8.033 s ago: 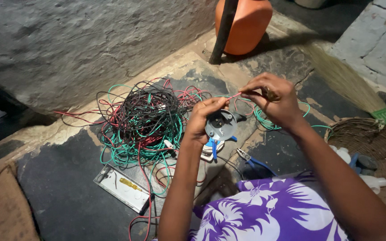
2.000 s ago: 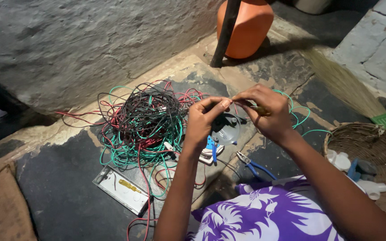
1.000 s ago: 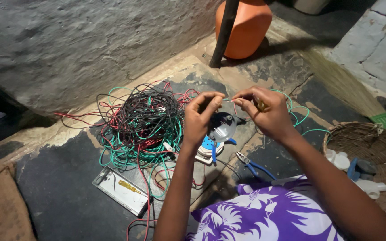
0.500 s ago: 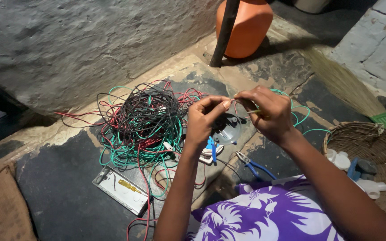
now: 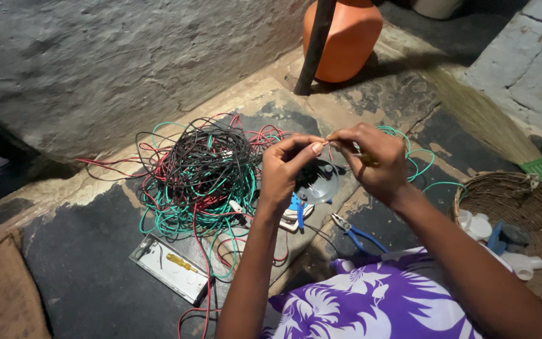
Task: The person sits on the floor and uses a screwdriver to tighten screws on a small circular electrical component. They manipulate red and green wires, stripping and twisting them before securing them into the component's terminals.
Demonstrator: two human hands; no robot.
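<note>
Wire end [image 5: 327, 142] still pinched between both hands; hands raised slightly.

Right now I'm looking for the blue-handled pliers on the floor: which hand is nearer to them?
Right. The right hand is raised just above and behind the pliers; the left hand is further off to their left, above the wire tangle's edge.

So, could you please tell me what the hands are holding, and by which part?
Both hands pinch a thin wire end: left hand with thumb and fingers, right hand right beside it. The right also seems to grip a small yellowish tool.
</note>
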